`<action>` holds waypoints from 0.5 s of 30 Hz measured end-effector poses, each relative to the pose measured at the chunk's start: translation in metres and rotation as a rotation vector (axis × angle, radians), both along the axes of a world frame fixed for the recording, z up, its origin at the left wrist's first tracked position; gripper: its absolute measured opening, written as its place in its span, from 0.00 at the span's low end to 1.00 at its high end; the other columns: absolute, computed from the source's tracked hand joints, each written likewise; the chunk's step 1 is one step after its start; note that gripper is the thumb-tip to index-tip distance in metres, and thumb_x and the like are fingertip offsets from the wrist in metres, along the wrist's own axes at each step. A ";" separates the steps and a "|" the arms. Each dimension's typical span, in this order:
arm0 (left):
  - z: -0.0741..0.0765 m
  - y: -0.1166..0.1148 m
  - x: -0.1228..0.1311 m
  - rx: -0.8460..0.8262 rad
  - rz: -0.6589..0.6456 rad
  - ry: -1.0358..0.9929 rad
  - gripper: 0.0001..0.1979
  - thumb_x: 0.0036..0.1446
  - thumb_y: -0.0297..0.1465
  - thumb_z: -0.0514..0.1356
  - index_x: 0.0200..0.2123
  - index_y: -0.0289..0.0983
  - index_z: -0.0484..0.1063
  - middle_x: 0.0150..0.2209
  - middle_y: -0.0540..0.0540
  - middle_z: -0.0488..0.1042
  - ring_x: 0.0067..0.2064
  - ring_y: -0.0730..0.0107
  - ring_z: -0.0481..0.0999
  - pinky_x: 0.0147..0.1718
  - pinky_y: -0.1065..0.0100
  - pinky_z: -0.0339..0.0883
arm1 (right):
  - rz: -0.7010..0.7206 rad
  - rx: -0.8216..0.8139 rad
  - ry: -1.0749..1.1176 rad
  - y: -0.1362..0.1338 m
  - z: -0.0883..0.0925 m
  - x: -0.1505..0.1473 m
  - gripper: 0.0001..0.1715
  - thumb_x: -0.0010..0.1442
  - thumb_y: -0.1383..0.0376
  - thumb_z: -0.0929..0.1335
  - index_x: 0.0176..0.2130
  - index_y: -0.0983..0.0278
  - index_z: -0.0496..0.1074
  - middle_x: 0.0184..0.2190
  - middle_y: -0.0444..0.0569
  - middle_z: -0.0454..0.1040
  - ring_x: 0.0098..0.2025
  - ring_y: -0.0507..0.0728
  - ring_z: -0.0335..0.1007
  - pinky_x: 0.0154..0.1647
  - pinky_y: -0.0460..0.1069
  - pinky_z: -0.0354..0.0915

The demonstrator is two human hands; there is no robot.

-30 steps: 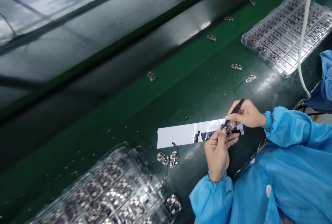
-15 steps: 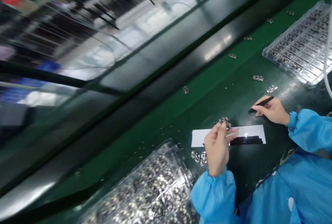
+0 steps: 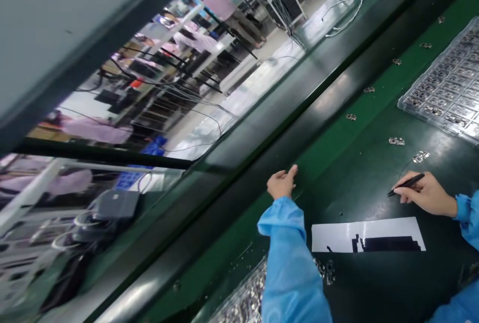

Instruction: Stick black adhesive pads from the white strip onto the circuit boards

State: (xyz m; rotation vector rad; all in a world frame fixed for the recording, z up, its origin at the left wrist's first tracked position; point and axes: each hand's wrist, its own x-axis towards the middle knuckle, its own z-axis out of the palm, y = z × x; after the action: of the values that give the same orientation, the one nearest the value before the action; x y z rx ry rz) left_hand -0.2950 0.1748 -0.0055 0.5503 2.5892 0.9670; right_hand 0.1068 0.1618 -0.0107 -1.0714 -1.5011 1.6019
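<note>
My left hand point(image 3: 282, 183) reaches out over the green strip along the bench's far side, fingers curled and thumb extended; whatever it holds is hidden. My right hand point(image 3: 426, 194) grips black tweezers point(image 3: 410, 182), their tip pointing down-left just above the bench. Below and between the hands lies a white sheet point(image 3: 333, 236) with black stickers point(image 3: 391, 244) on it. Near the right hand sit two small circuit boards, one board point(image 3: 421, 157) just above it and another board point(image 3: 396, 141) farther off. More boards point(image 3: 330, 272) lie beside my left sleeve.
A clear tray point(image 3: 445, 79) of boards stands at the right. Another filled tray point(image 3: 243, 295) is partly covered by my left arm. Several boards point(image 3: 351, 117) are spaced along the green strip. A metal ledge point(image 3: 239, 168) borders the bench; people work beyond it.
My left hand has moved from over the white sheet, where it held a circuit board, out to the green strip. My right hand still grips the tweezers. The view has shifted.
</note>
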 end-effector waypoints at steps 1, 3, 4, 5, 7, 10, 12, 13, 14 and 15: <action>-0.005 0.007 -0.001 -0.057 -0.036 -0.013 0.18 0.50 0.39 0.65 0.38 0.32 0.70 0.33 0.46 0.74 0.29 0.72 0.74 0.25 0.69 0.71 | -0.006 0.005 -0.001 0.000 0.000 0.000 0.14 0.53 0.58 0.70 0.29 0.68 0.73 0.23 0.49 0.73 0.20 0.53 0.72 0.20 0.47 0.71; -0.007 0.016 -0.005 -0.172 -0.099 -0.035 0.14 0.57 0.37 0.60 0.39 0.32 0.70 0.35 0.46 0.74 0.31 0.73 0.74 0.29 0.68 0.71 | -0.016 0.004 0.006 -0.001 0.000 -0.002 0.13 0.53 0.58 0.70 0.29 0.68 0.73 0.22 0.49 0.73 0.20 0.53 0.72 0.20 0.47 0.71; -0.006 0.018 -0.007 -0.224 -0.129 -0.036 0.13 0.58 0.37 0.58 0.39 0.32 0.70 0.35 0.46 0.74 0.32 0.72 0.74 0.31 0.66 0.71 | -0.014 -0.004 0.011 -0.002 0.000 -0.003 0.13 0.53 0.58 0.70 0.29 0.68 0.73 0.21 0.48 0.72 0.19 0.53 0.71 0.20 0.46 0.71; -0.003 0.019 -0.008 -0.271 -0.158 -0.028 0.12 0.59 0.36 0.58 0.40 0.32 0.71 0.36 0.46 0.74 0.34 0.71 0.74 0.33 0.65 0.71 | -0.008 -0.014 0.017 -0.002 0.000 -0.004 0.13 0.53 0.58 0.70 0.29 0.67 0.72 0.20 0.48 0.72 0.19 0.53 0.71 0.19 0.46 0.70; 0.004 0.019 -0.009 -0.337 -0.208 0.021 0.12 0.58 0.36 0.58 0.41 0.33 0.71 0.40 0.45 0.73 0.40 0.67 0.74 0.38 0.61 0.70 | 0.005 -0.038 0.023 -0.001 -0.002 -0.006 0.14 0.53 0.58 0.70 0.29 0.68 0.72 0.17 0.47 0.72 0.19 0.53 0.71 0.19 0.46 0.69; 0.012 0.016 0.000 -0.370 -0.229 0.123 0.13 0.58 0.35 0.59 0.44 0.33 0.70 0.46 0.42 0.71 0.46 0.62 0.72 0.45 0.55 0.67 | -0.006 -0.071 0.027 0.001 -0.006 -0.008 0.14 0.52 0.58 0.70 0.30 0.68 0.70 0.15 0.46 0.71 0.19 0.54 0.71 0.18 0.45 0.67; 0.021 0.015 0.011 -0.346 -0.214 0.172 0.14 0.58 0.35 0.59 0.45 0.33 0.69 0.47 0.41 0.70 0.47 0.61 0.71 0.46 0.54 0.66 | -0.018 -0.093 0.049 0.002 -0.008 -0.009 0.14 0.51 0.58 0.71 0.31 0.68 0.69 0.14 0.45 0.71 0.18 0.53 0.71 0.18 0.45 0.67; 0.026 0.014 0.017 -0.318 -0.208 0.187 0.15 0.58 0.35 0.59 0.45 0.33 0.69 0.47 0.41 0.71 0.47 0.62 0.71 0.45 0.55 0.67 | -0.020 -0.103 0.067 0.002 -0.009 -0.009 0.14 0.51 0.59 0.71 0.30 0.68 0.68 0.14 0.44 0.70 0.17 0.52 0.70 0.18 0.44 0.66; 0.033 0.014 0.023 -0.277 -0.209 0.194 0.14 0.58 0.35 0.59 0.44 0.33 0.69 0.45 0.42 0.71 0.46 0.62 0.72 0.44 0.56 0.67 | -0.018 -0.110 0.086 0.003 -0.010 -0.010 0.14 0.50 0.59 0.71 0.30 0.67 0.67 0.14 0.43 0.70 0.17 0.52 0.70 0.18 0.44 0.66; 0.040 0.013 0.030 -0.227 -0.226 0.201 0.14 0.58 0.36 0.58 0.44 0.33 0.70 0.44 0.42 0.72 0.44 0.64 0.73 0.42 0.58 0.68 | -0.015 -0.116 0.106 0.004 -0.011 -0.011 0.15 0.50 0.59 0.71 0.30 0.67 0.67 0.13 0.42 0.69 0.16 0.51 0.69 0.17 0.44 0.66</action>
State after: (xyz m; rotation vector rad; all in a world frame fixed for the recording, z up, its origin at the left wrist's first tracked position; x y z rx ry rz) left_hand -0.2651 0.1880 0.0345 0.8926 2.6871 0.5612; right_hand 0.0959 0.1654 -0.0212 -1.0404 -1.3415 1.7251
